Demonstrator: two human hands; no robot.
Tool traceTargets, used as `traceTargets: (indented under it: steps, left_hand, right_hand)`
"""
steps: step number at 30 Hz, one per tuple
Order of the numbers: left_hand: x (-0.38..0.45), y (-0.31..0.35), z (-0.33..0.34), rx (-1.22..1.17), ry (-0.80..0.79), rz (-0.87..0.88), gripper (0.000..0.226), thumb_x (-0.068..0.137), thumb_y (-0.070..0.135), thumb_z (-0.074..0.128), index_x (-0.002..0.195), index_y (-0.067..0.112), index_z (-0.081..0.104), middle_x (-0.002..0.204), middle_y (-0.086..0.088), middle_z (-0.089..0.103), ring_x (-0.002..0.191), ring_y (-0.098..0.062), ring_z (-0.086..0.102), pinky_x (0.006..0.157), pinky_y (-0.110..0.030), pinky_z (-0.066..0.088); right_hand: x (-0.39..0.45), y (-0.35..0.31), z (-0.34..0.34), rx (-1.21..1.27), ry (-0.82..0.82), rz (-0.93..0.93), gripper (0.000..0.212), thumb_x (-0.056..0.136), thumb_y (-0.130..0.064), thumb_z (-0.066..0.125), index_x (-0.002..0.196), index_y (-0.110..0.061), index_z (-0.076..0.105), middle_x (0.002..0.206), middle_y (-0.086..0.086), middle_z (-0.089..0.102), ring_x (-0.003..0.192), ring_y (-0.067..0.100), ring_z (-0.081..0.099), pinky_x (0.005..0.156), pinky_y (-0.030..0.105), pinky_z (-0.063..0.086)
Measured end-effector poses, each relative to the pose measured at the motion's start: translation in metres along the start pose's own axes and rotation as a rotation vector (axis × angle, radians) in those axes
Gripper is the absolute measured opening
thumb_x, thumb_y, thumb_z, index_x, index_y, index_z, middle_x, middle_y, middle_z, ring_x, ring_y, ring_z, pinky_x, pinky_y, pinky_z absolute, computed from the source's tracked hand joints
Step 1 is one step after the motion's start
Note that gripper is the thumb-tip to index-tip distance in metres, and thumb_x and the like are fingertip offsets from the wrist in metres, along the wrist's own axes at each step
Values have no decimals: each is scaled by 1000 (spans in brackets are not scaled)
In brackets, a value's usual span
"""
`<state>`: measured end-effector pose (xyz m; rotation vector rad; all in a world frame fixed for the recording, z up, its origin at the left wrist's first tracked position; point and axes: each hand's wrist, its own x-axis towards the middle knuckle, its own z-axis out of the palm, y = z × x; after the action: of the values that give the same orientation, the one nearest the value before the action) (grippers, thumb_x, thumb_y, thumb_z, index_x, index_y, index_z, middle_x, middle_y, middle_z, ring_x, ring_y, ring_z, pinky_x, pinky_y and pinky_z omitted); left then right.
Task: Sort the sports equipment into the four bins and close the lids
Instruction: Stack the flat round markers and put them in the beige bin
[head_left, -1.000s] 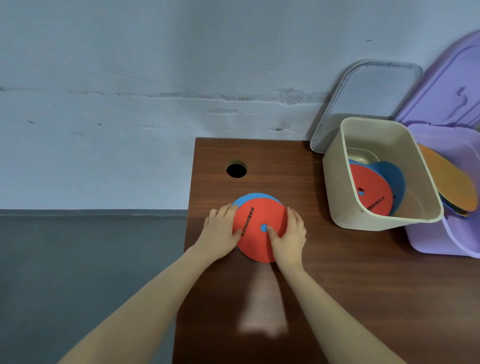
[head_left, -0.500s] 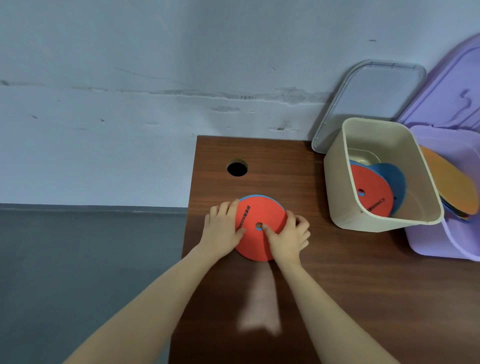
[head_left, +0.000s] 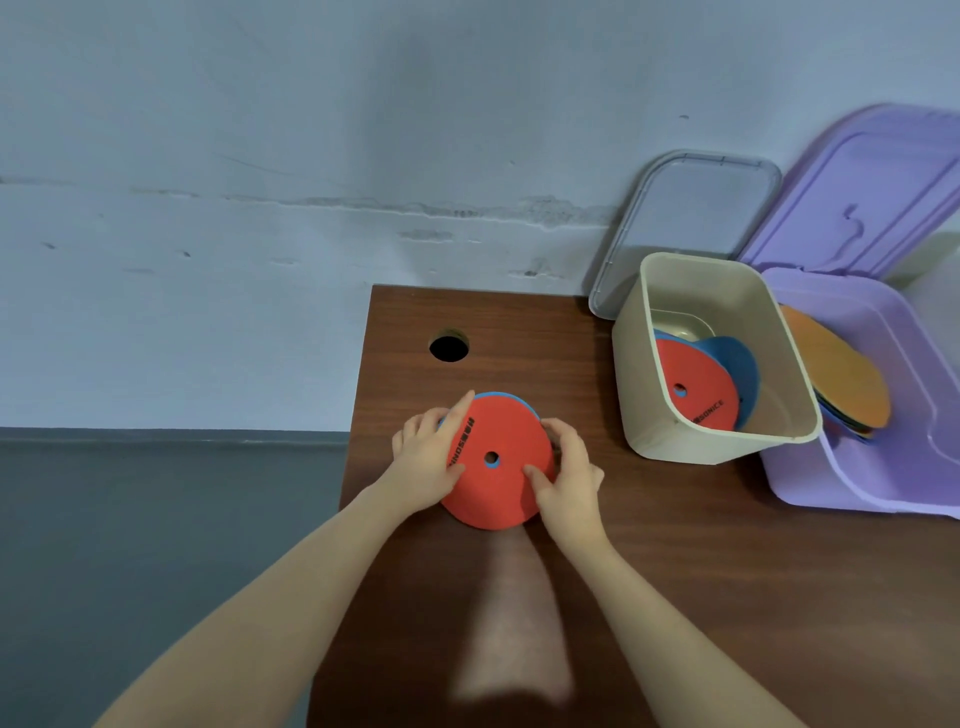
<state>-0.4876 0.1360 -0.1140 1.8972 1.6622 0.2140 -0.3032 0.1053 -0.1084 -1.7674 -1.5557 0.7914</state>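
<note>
Red disc (head_left: 493, 462) lies flat on bench (head_left: 675, 571), lettering running front to back; left hand (head_left: 426, 467) and right hand (head_left: 566, 478) grip its edges with curled fingers.

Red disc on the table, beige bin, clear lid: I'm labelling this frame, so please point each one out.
Red disc (head_left: 498, 483), head view: bare red face beside its centre hole.
Beige bin (head_left: 636, 395), head view: outer left wall.
Clear lid (head_left: 691, 218), head view: flat panel, leaning on the wall.

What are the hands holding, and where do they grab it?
Both hands hold the red disc, lying on a blue one on the table. The left hand holds its left edge; the right hand pinches its right edge, thumb on top.
</note>
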Motion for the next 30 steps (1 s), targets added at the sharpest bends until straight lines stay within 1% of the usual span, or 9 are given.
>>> traceTargets:
  steps: [3,9,14,16,18,20,22,26,30]
  left_hand:
    - [-9,4,2,-119,44,18,85,82,18,61,147,37,10,137,0,20,125,-22,31,107,-39,24]
    - [-21,23,-4,-98,158,92,82,81,21,64,148,27,17,134,-8,20,124,-24,29,107,-39,28]
    - [-15,63,-30,6,274,155,80,84,25,62,148,27,15,138,-8,19,125,-25,26,100,-38,25]
    - [-7,83,-41,44,308,172,80,82,26,63,148,26,17,138,-11,21,125,-28,28,97,-39,28]
    - [2,107,-52,75,346,195,81,81,26,64,148,25,19,136,-12,24,121,-30,32,95,-40,31]
    - [14,132,-61,99,387,231,82,80,26,65,148,24,19,135,-13,25,117,-32,34,96,-42,33]
    - [28,159,-66,126,408,260,82,80,25,65,148,23,19,136,-15,26,118,-34,34,97,-43,32]
    - [60,212,-61,149,395,299,81,81,24,64,148,19,19,134,-17,28,121,-35,33,101,-41,30]
    - [94,251,-47,188,354,262,81,81,26,63,148,19,19,133,-16,27,120,-34,34,101,-42,32]
  right_hand:
    - [-8,1,-8,115,23,-18,60,72,4,66,116,-33,47,114,-7,56,106,7,53,97,38,42]
    - [-15,-8,-30,94,42,-96,56,74,6,64,120,-23,51,113,-8,54,105,4,52,92,30,46]
    - [0,-19,-66,43,120,-194,53,79,2,64,126,-19,51,112,-6,53,99,-9,48,88,9,38]
    - [10,-26,-84,24,166,-232,51,81,1,63,128,-16,51,114,-3,54,99,-5,47,92,19,41]
    - [22,-31,-103,-5,230,-268,51,80,0,63,128,-14,52,115,2,57,103,11,50,94,38,42]
    - [35,-34,-125,-37,293,-280,50,78,-7,60,127,-14,53,114,6,59,104,24,52,89,49,42]
    - [47,-35,-150,-53,349,-288,51,75,-13,58,126,-14,55,112,8,59,102,30,54,86,52,43]
    - [74,-18,-198,-89,403,-288,51,77,-3,65,126,-14,55,108,10,55,93,30,54,85,52,43]
    - [110,8,-233,-192,355,-263,57,77,-5,65,130,-18,51,103,9,50,91,32,53,86,47,42]
